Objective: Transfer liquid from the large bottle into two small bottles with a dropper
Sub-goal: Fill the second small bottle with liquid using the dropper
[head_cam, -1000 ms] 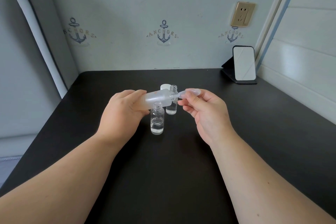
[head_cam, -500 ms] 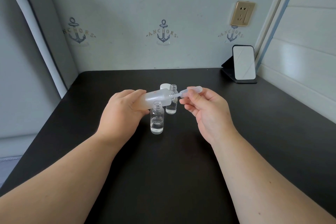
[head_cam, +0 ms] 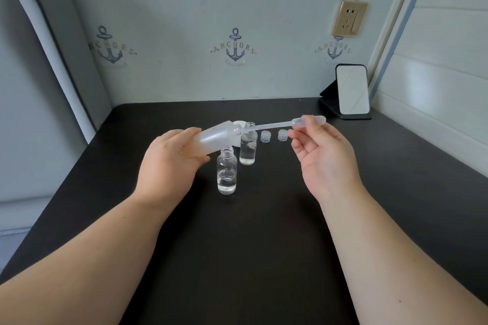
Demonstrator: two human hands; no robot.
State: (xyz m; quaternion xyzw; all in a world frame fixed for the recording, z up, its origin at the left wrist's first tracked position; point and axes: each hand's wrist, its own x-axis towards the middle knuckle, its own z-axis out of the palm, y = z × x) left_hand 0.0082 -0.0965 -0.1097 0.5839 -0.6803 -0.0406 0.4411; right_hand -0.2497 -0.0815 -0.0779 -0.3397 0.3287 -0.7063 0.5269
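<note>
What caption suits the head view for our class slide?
Left hand tilts the large bottle; right hand holds the dropper at its mouth.

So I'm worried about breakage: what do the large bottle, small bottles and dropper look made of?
Large bottle: frosted, translucent, probably plastic. Near small bottle and far small bottle: clear and glossy, liquid showing through; glass or hard plastic, can't tell. Dropper: cloudy, thin, likely soft plastic.

A home room: anchor-print wallpaper (head_cam: 234, 46) beyond the hands, a gold wall socket (head_cam: 350, 18) (upper right), a small standing mirror (head_cam: 352, 90).
</note>
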